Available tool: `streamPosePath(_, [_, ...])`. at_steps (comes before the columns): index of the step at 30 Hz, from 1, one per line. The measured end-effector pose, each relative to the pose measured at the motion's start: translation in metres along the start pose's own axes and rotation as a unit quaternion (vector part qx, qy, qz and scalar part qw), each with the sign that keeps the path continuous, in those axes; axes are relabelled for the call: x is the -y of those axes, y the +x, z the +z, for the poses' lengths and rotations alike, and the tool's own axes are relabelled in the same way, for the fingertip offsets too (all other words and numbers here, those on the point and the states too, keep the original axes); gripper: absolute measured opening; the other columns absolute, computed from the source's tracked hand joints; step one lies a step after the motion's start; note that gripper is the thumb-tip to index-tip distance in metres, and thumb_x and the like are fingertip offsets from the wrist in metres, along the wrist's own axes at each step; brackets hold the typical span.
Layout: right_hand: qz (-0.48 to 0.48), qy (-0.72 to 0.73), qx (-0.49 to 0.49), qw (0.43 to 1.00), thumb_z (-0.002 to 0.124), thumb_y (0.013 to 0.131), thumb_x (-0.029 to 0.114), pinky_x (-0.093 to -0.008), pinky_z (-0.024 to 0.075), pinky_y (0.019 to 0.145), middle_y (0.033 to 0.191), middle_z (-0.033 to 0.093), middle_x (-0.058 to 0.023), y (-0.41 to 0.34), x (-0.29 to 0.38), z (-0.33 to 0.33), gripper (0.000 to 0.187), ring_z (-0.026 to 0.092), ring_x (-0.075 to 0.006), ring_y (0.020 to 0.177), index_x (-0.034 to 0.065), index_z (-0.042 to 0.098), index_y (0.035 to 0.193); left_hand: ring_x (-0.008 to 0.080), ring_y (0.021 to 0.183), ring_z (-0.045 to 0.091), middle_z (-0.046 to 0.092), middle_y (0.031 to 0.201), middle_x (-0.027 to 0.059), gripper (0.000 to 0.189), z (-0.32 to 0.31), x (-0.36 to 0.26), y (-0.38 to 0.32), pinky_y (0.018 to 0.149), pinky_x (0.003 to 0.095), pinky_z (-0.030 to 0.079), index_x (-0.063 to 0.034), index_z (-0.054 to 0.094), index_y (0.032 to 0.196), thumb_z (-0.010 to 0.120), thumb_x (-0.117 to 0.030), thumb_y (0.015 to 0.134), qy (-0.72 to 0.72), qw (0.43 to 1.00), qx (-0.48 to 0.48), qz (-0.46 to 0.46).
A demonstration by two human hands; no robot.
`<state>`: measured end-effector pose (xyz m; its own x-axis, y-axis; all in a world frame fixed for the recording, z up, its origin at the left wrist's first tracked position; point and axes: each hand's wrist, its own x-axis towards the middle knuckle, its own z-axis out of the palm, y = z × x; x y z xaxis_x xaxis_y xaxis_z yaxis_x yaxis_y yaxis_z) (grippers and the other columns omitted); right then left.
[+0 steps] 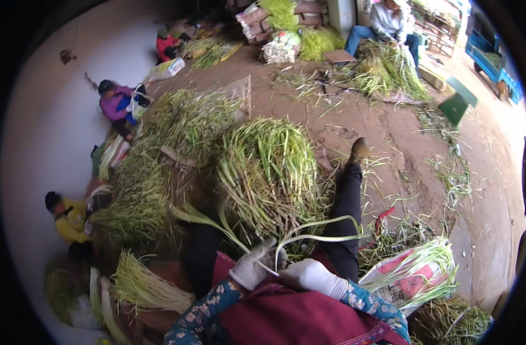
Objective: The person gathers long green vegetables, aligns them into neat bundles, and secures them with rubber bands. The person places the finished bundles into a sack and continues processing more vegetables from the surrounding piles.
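Note:
My left hand [251, 266], in a greyish-white knit glove, is closed around a slender pale stalk [235, 238], perhaps a garlic green. Its long leaves fan out toward the upper left. My right hand [308, 277], in a white glove, meets it just above my maroon apron [280, 315]. From between the hands, pale leaf strips [319, 237] curve up and over my right leg. The right fingers are curled and partly hidden, seemingly pinching those strips. Directly beyond my hands, between my legs, lies a large heap of untrimmed stalks [267, 172].
Cleaned stalks lie on a printed sack [405, 276] at right and in a pale bundle [151, 286] at left. More heaps [138, 198] line the left side. Several people work seated around the room. A green stool [457, 101] and a blue vehicle [491, 64] stand at upper right.

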<state>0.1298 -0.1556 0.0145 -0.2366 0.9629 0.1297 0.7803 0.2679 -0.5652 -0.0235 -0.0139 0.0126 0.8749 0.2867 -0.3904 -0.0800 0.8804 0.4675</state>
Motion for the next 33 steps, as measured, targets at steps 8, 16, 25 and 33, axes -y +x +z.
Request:
streamPosePath(8, [0.052,-0.018,-0.099,0.994,0.061,0.08,0.025,-0.0396,0.0477,0.054,0.066,0.056,-0.0072,-0.024,-0.023,0.01,0.013,0.059,-0.028,0.061,0.012,0.061,0.082,0.0221,0.08,0.06,0.062,0.08,0.006,0.032,0.004,-0.018,0.001,0.085,0.0403,0.047,-0.0077,0.056,0.117,0.062,-0.015,0.086,-0.01,0.997,0.013,0.07])
streamPosePath(16, [0.188,-0.094,-0.035,0.977,0.065,0.077,0.028,-0.0406,0.0474,0.055,0.064,0.058,-0.0077,-0.063,-0.043,0.019,0.019,0.061,-0.0276,0.061,0.0124,0.06,0.068,0.0271,0.086,0.061,0.063,0.083,0.0089,0.035,-0.008,-0.012,-0.001,0.085,0.0408,0.048,0.0025,0.053,0.119,0.059,-0.01,0.088,0.056,0.993,-0.042,0.097])
streamPosePath(25, [0.268,-0.095,-0.096,0.954,0.062,0.075,0.015,-0.0403,0.0489,0.058,0.069,0.06,-0.009,-0.101,-0.048,0.02,0.005,0.061,-0.03,0.063,0.011,0.063,0.074,0.0297,0.091,0.064,0.064,0.091,0.0139,0.02,-0.019,-0.002,0.001,0.086,0.041,0.053,0.0019,0.059,0.108,0.057,-0.003,0.088,0.041,0.991,-0.082,0.098])
streamPosePath(33, [0.294,-0.044,-0.216,0.93,0.064,0.073,0.014,-0.0407,0.0485,0.059,0.069,0.061,-0.0115,-0.115,-0.054,0.021,0.005,0.061,-0.0317,0.065,0.0097,0.065,0.076,0.0314,0.095,0.063,0.064,0.097,0.0176,0.02,-0.054,0.008,0.006,0.081,0.0394,0.055,0.0004,0.06,0.107,0.059,-0.004,0.087,-0.008,0.991,-0.063,0.117])
